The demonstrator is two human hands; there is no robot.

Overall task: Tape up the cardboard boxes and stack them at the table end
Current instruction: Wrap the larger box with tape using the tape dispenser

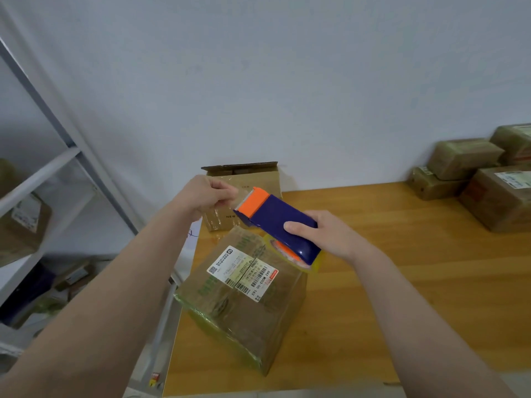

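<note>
Pale wooden worktop (402,297) filled the near and right of the view, and nearest on it, close to its left edge, sat a cardboard box (244,311), flaps down, skewed to that edge, with a split shipping label (242,272) across its top seam. That seam, and seemingly the box's long axis, ran roughly away from the person. Just above its far end, the right hand (324,234) held a blue tape dispenser (275,222), fingers (293,226) curled round the body. The dispenser's long axis ran near-right to far-left, orange cutter end pointing at the left hand (207,196), which pinched the tape end (240,196). The step looked like drawing out a length of tape (the box already seemed heavily taped). Next, the tape would need laying along the seam and pressing flat. Behind stood an open box (250,179) against the wall, with stacked boxes (465,159) at the far right end.
</note>
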